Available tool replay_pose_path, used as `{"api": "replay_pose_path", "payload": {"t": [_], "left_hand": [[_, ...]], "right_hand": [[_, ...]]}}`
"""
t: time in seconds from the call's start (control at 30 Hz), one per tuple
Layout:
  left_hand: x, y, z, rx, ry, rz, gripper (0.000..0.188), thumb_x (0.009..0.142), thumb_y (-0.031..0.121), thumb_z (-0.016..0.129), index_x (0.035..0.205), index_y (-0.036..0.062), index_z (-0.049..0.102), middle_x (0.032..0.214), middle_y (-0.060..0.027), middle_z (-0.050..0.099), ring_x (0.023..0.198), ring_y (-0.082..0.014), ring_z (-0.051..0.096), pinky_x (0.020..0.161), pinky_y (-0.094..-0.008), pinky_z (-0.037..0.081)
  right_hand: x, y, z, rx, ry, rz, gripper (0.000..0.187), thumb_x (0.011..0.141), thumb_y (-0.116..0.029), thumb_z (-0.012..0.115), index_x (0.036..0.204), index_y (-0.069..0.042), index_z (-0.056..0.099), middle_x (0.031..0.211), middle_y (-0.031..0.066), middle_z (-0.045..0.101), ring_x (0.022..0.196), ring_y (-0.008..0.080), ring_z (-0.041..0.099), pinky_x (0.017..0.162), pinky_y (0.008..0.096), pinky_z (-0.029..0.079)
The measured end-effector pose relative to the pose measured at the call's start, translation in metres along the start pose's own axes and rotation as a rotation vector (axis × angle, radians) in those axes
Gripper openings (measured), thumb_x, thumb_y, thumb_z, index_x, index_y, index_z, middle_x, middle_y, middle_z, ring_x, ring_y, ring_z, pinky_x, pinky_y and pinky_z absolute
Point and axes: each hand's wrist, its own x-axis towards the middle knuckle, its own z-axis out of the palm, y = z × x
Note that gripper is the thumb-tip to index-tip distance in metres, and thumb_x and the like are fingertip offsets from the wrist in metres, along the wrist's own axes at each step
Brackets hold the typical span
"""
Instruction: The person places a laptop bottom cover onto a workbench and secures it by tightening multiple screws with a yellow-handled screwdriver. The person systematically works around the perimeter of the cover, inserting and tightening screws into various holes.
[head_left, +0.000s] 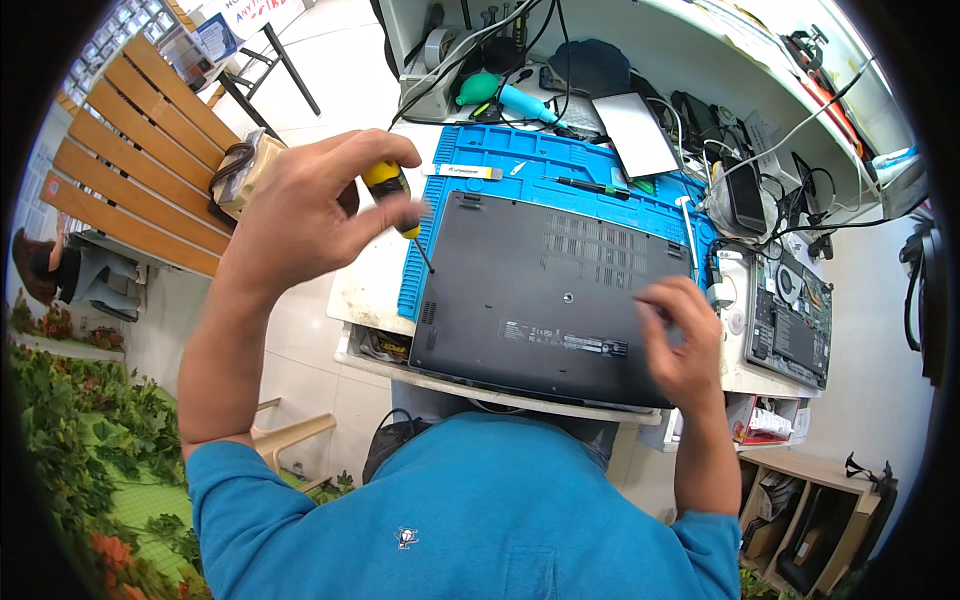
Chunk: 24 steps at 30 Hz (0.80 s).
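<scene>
A black laptop (480, 290) lies bottom side up, partly on a blue repair mat (408, 285). My left hand (335, 195) grips a yellow and black screwdriver (386, 184) between thumb and fingers. Its thin shaft slants down so that the tip meets the laptop's left edge, near the far left corner. Over the laptop's right side hovers my right hand (682, 338), smeared by motion, with its fingers bent; whether anything is in them cannot be made out. A second, slim screwdriver (590, 187) rests on the mat beyond the laptop.
An opened laptop chassis (790, 312) with a bare board and fan sits at the right. Behind the mat are a white flat panel (634, 134), a green blower bulb (478, 88) and tangled cables. Left of the desk stands a slatted wooden bench (150, 150).
</scene>
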Motion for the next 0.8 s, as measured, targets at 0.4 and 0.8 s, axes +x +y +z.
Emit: {"api": "replay_pose_path", "payload": {"t": [0.4, 0.8], "left_hand": [[0.021, 0.027, -0.001, 0.469, -0.052, 0.010, 0.017, 0.106, 0.020, 0.069, 0.116, 0.0067, 0.072, 0.102, -0.0119, 0.075, 0.095, -0.0341, 0.076, 0.085, -0.0463, 0.058], [0.028, 0.003, 0.001, 0.201, -0.080, 0.269, 0.022, 0.105, 0.022, 0.075, 0.122, 0.0077, 0.071, 0.096, -0.0117, 0.074, 0.087, -0.0305, 0.074, 0.081, -0.0463, 0.056]], "right_hand": [[0.139, -0.062, 0.158, 0.313, -0.535, -0.185, 0.018, 0.099, -0.016, 0.082, 0.099, 0.002, 0.082, 0.094, 0.0195, 0.080, 0.093, 0.0355, 0.077, 0.084, 0.0449, 0.059], [0.136, -0.049, 0.105, -0.073, -0.573, -0.276, 0.024, 0.095, -0.026, 0.086, 0.105, -0.003, 0.082, 0.107, 0.0144, 0.080, 0.099, 0.0334, 0.077, 0.087, 0.0439, 0.061]]}}
